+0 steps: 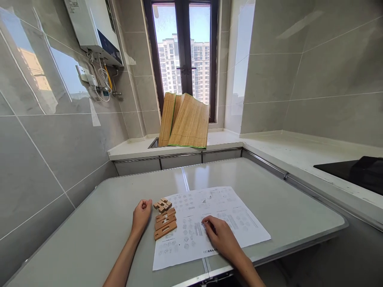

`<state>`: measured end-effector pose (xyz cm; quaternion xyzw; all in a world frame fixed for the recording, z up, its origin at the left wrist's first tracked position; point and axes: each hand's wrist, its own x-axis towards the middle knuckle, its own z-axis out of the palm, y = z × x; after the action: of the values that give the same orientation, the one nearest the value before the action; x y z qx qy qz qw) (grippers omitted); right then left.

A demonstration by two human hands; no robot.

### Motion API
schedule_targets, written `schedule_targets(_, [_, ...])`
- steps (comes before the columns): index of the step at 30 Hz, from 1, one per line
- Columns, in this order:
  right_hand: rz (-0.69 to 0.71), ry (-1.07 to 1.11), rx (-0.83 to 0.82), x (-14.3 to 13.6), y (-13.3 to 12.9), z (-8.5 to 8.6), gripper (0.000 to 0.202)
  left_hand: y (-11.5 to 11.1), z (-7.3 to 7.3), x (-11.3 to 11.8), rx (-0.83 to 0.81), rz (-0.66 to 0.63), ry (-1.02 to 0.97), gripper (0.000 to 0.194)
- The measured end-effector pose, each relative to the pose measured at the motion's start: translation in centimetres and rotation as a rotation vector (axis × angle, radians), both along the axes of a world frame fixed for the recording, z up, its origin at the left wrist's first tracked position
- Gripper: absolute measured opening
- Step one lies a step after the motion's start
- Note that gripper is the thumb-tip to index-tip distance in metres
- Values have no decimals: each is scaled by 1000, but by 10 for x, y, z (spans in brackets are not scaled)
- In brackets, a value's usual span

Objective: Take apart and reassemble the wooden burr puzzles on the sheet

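My left hand (142, 215) rests on the table as a loose fist, just left of some wooden pieces, not touching them. Nothing shows in its fingers. Small notched wooden blocks (163, 205) lie in a cluster at the paper's upper left edge. Below them, flat wooden pieces with slots (165, 230) are lined up one under another, partly on the paper. A large printed sheet (248, 227), covered with small diagrams, lies under my right hand (220, 237). That hand is curled, its fingertips against the paper, with no object visible in it.
The grey folding table (119, 207) has a metal seam down its middle. Behind it a white counter (269, 147) carries a folded bamboo mat (190, 121) before the window. A black cooktop (353, 171) sits at right; a water heater (95, 30) hangs at left.
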<state>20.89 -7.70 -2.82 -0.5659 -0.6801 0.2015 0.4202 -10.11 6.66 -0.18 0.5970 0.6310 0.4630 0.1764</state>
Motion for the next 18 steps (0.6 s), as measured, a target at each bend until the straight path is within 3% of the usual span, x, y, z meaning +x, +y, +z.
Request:
schedule_targets(6, [-30, -144, -37, -1, 4, -11, 34, -7, 0, 7, -39, -62, 113, 40])
schedule_targets(18, [-24, -154, -43, -1, 2, -9, 30, -13, 3, 8, -34, -71, 107, 41])
